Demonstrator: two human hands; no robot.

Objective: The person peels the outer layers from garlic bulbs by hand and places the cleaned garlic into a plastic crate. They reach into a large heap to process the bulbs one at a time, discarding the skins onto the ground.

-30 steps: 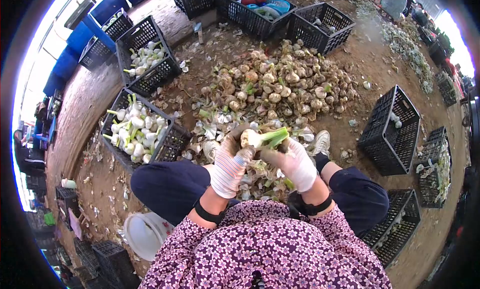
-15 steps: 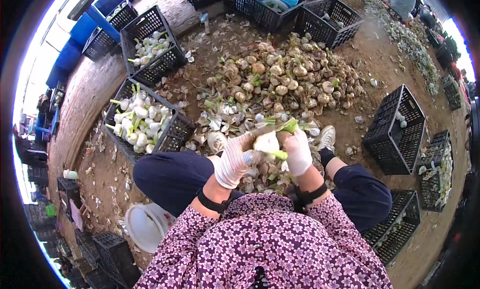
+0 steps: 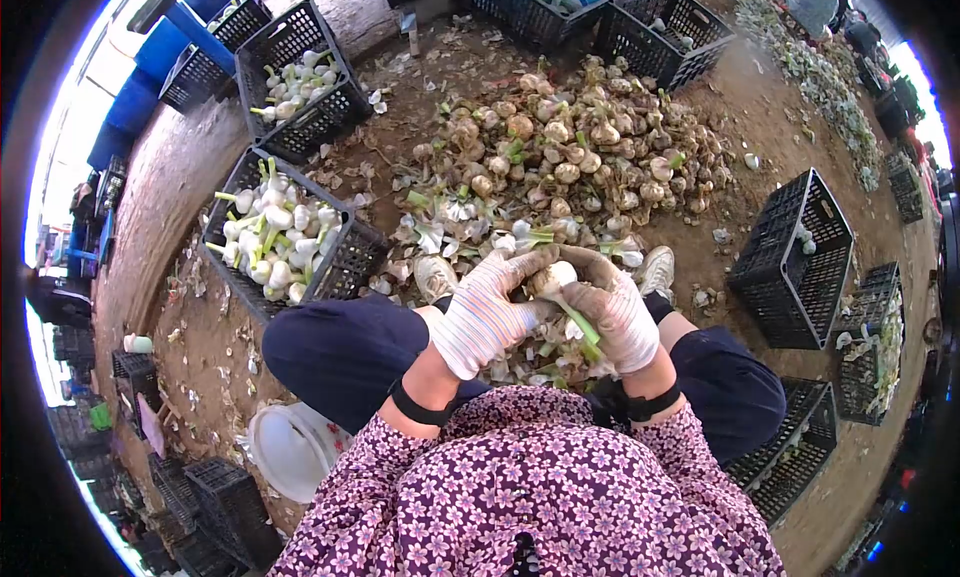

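Right now both gloved hands meet over the person's lap around one garlic bulb [image 3: 553, 277]. The left hand [image 3: 487, 312], in a striped knit glove, curls its fingers over the bulb's top and near side, closed on it. The right hand [image 3: 617, 312], in a dirt-stained glove, is closed too, gripping the bulb from the other side, with the green stalk [image 3: 582, 322] running down and back toward the body under its palm. The bulb is pale, off-white with a brownish, dusty skin still on part of it; only a small patch shows between the fingers. The stalk is bright green and fairly thick where it leaves the bulb.

Just beyond the hands lies a litter of peels [image 3: 450, 227] and trimmed leaves on the dirt, and past that a big pile [image 3: 580, 147] of unpeeled, earth-coloured bulbs. To the person's left stands a black crate [image 3: 345, 267] holding clean white bulbs with green stems. A second crate [image 3: 310, 127] farther off holds fewer. A white bucket [image 3: 290, 452] sits by the left knee.
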